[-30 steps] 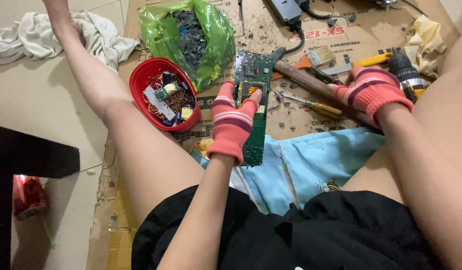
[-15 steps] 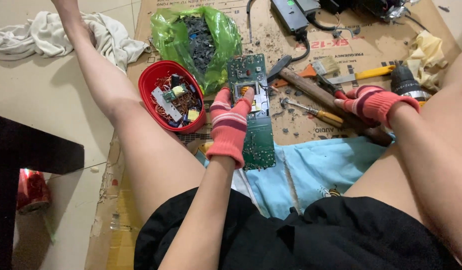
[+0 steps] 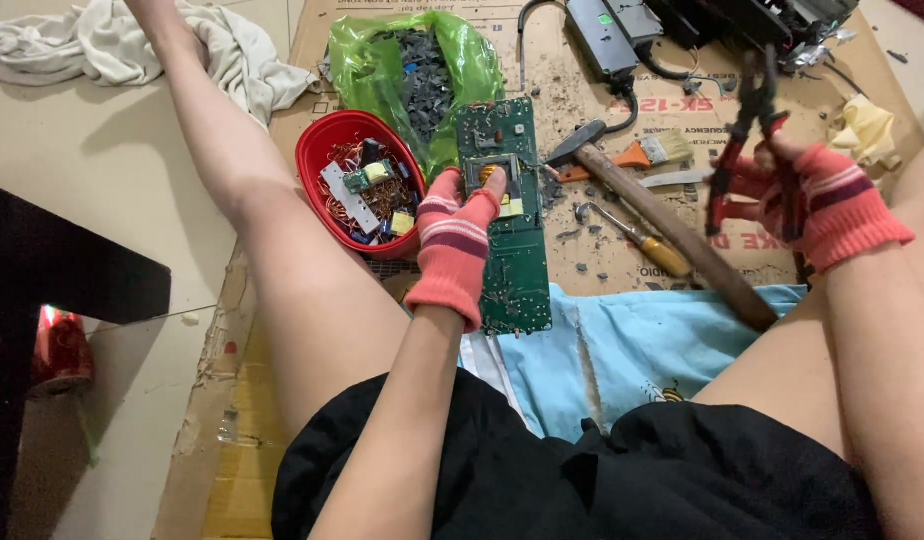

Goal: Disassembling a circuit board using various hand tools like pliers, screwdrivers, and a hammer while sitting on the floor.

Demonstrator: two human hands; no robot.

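My left hand (image 3: 454, 248), in a pink striped fingerless glove, grips a long green circuit board (image 3: 509, 220) and holds it flat over the cardboard (image 3: 602, 265). A copper coil part sits on the board near my fingertips. My right hand (image 3: 820, 195), in the same kind of glove, is shut on the red handles of a pair of pliers (image 3: 750, 120), raised above the cardboard with the dark jaws pointing away from me.
A red bowl (image 3: 327, 150) of salvaged parts sits left of the board, with a green plastic bag (image 3: 412, 70) of dark scraps behind it. A hammer (image 3: 672, 235), a screwdriver (image 3: 637, 240), a paintbrush (image 3: 642, 152) and a power adapter (image 3: 602, 35) lie on the cardboard. A blue cloth (image 3: 642, 350) covers my lap.
My right hand has lifted off the cardboard with a pair of pliers in it. The left hand keeps hold of the circuit board.
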